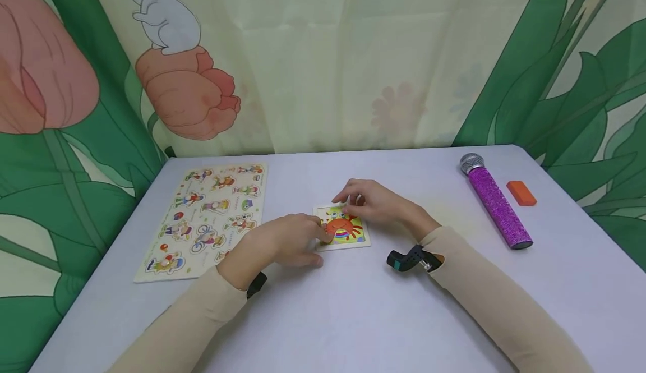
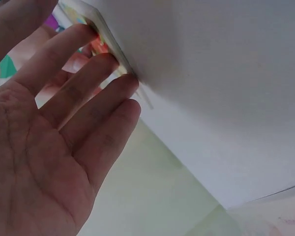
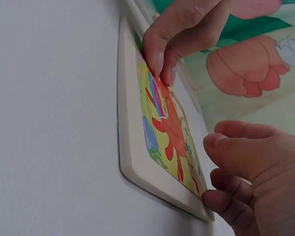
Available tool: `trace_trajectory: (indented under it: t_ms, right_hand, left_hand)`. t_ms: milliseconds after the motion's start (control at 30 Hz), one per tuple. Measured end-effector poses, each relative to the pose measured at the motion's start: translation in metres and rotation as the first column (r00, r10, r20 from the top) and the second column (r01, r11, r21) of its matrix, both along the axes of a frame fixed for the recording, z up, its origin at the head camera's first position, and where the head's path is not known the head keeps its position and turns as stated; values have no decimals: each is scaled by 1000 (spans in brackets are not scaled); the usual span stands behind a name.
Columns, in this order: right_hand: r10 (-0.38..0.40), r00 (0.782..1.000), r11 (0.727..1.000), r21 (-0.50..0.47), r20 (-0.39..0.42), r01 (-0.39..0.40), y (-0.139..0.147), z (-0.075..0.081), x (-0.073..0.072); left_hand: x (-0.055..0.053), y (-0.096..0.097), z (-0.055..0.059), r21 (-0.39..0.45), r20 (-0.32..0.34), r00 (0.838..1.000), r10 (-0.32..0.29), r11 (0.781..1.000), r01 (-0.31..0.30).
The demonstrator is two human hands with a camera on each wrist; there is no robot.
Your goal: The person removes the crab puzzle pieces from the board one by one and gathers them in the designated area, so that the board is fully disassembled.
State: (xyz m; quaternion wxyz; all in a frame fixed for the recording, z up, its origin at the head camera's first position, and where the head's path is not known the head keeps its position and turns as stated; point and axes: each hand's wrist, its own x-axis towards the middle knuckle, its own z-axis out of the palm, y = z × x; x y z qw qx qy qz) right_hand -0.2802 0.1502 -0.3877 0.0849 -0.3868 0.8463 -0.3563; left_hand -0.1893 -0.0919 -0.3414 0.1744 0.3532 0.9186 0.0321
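Observation:
A small square puzzle board (image 1: 359,244) with a white frame and a red crab picture (image 3: 173,130) lies flat on the table between the hands. From the left, my left hand (image 1: 298,240) reaches over it with fingertips on the crab picture. Its fingers (image 2: 83,83) look nearly straight in the left wrist view. At the board's far right corner, my right hand (image 1: 374,200) has loosely bent fingers, and the thumb and forefinger stand apart with nothing between them. One lower fingertip (image 3: 214,200) is right at the board's edge.
On the left lies a larger white board (image 1: 202,221) with several cartoon figures, partly behind the left forearm. A purple glitter microphone (image 1: 497,202) and an orange block (image 1: 521,193) lie on the right. A printed curtain (image 1: 313,81) hangs behind the table (image 1: 348,317).

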Motion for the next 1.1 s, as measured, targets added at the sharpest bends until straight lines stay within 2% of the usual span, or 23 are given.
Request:
trace_trajectory:
  t_ms: [167, 300, 467, 667, 800, 933, 1100]
  right_hand:
    - [38, 998, 997, 62, 42, -41, -9, -3, 0]
    - [73, 997, 987, 141, 34, -77, -16, -4, 2]
    - [108, 994, 970, 216, 28, -111, -24, 2, -4]
    - [91, 993, 953, 281, 80, -110, -25, 8, -9]
    - [70, 992, 953, 286, 105, -97, -23, 8, -8]
    - [62, 991, 965, 246, 116, -89, -21, 7, -9]
    - [72, 993, 970, 223, 93, -91, -18, 4, -10]
  left_hand:
    - [2, 3, -3, -29, -9, 1000, 11, 1000, -11]
    - [1, 0, -4, -10, 17, 1000, 21, 1000, -21]
    - [-7, -5, 2, 28, 73, 996, 47, 998, -50]
    - [-14, -2, 6, 29, 86, 996, 10, 1000, -12]
    - [-15, 0, 5, 27, 93, 996, 8, 1000, -10]
    - [-14, 0, 4, 25, 89, 996, 28, 999, -31]
    - [-14, -1, 4, 25, 74, 997, 33, 999, -35]
